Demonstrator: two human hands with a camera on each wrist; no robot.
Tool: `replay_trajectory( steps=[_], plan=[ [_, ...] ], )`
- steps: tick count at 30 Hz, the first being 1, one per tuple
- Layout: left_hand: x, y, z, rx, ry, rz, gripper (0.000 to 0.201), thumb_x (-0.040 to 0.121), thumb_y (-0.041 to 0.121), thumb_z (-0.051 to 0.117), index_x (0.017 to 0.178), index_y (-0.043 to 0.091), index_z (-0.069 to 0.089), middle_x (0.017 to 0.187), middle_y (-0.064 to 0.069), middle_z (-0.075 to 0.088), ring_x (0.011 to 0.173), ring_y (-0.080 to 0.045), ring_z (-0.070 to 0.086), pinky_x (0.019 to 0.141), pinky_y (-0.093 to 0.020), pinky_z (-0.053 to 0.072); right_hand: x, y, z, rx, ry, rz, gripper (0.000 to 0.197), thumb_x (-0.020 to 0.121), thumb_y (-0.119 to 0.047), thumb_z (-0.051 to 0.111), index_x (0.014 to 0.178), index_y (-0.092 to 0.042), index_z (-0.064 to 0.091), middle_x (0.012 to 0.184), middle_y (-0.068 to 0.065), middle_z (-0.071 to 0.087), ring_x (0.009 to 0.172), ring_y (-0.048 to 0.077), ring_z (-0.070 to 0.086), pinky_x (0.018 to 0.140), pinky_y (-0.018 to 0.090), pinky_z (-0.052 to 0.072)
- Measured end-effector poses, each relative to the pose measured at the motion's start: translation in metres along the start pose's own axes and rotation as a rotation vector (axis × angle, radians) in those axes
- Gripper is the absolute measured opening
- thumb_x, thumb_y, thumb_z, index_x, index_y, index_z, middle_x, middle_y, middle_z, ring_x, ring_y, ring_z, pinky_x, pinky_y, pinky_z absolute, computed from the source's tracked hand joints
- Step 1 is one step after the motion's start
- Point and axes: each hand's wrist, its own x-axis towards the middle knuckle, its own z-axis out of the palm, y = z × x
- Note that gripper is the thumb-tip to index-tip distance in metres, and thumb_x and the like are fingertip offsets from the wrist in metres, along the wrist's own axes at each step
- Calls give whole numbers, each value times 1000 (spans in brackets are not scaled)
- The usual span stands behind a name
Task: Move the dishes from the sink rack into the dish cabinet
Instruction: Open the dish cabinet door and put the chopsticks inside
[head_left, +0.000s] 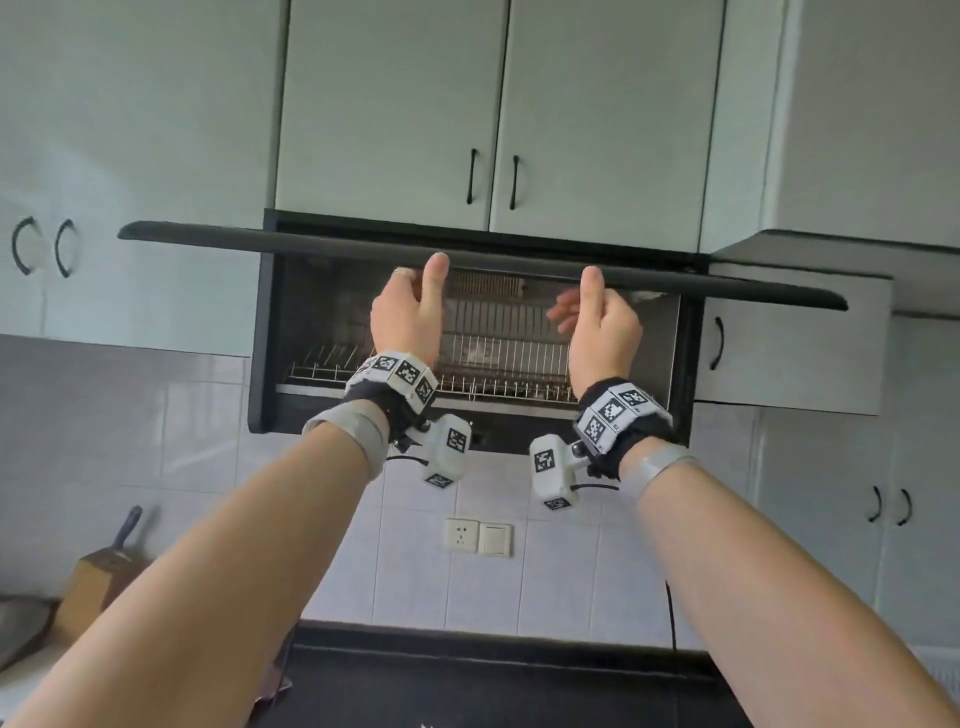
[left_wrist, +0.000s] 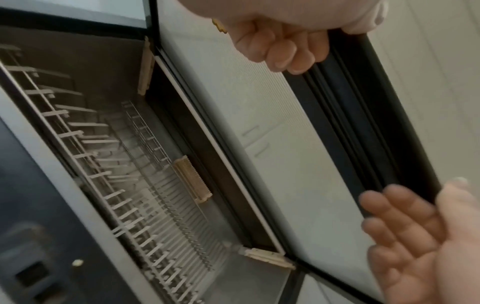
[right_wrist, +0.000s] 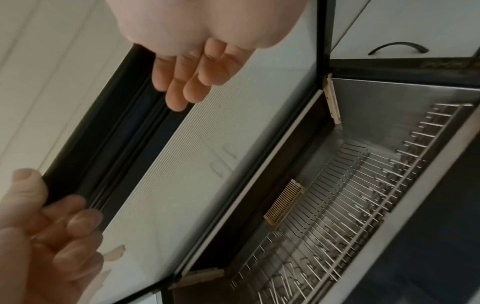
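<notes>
The dish cabinet (head_left: 267, 332) hangs on the wall with its dark flip-up door (head_left: 260, 241) raised about level. An empty wire rack (head_left: 493, 384) runs along its floor, also seen in the wrist views (left_wrist: 145, 205) (right_wrist: 363, 195). My left hand (head_left: 410, 306) grips the door's front edge, thumb on the outside and fingers curled under it (left_wrist: 280, 47). My right hand (head_left: 602, 322) has its thumb against the same edge, while its fingers (right_wrist: 179, 82) hang loose below the door's glass panel (right_wrist: 194, 164). No dishes or sink rack are in view.
Pale cupboards (head_left: 493, 104) with black handles surround the dish cabinet. A wooden knife block (head_left: 98, 577) stands at lower left. A wall socket (head_left: 461, 534) and switch sit on the tiled wall below. A dark surface (head_left: 467, 675) lies under my arms.
</notes>
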Motion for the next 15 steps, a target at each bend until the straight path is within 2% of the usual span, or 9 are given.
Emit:
replay_trajectory(
  steps=[2, 5, 8, 11, 15],
  plan=[
    [11, 8, 7, -60, 16, 9, 44, 99, 58, 48, 86, 16, 56, 67, 8, 60, 63, -10, 58, 72, -36, 54, 14, -6, 6, 35, 18, -17, 50, 102, -53, 37, 75, -23, 66, 70, -2, 74, 62, 16, 68, 68, 34, 56],
    [33, 21, 18, -189, 20, 12, 38, 100, 53, 50, 77, 23, 56, 61, 6, 61, 51, -6, 54, 59, -29, 49, 39, -19, 15, 94, 5, -13, 48, 103, -50, 39, 79, -21, 68, 76, -3, 76, 66, 19, 69, 60, 31, 52],
    [57, 21, 26, -232, -17, 26, 37, 101, 51, 50, 83, 21, 61, 63, 1, 68, 47, -6, 54, 61, -33, 47, 61, -23, 24, 142, -55, 46, 43, 104, -46, 40, 84, -20, 69, 79, -3, 78, 65, 15, 69, 50, 23, 48],
    [75, 9, 38, -218, -64, 32, 38, 100, 51, 51, 86, 19, 65, 67, -2, 73, 46, -5, 55, 61, -32, 48, 76, -13, 33, 169, -51, 76, 44, 104, -46, 39, 86, -19, 68, 79, 0, 78, 63, 13, 68, 48, 21, 47],
    [91, -11, 55, -226, -88, -18, 39, 101, 47, 52, 90, 13, 67, 67, 1, 73, 45, -7, 55, 63, -32, 50, 91, 6, 47, 172, -86, 101, 42, 106, -41, 39, 86, -18, 67, 84, 3, 78, 63, 13, 67, 45, 19, 47]
  ],
)
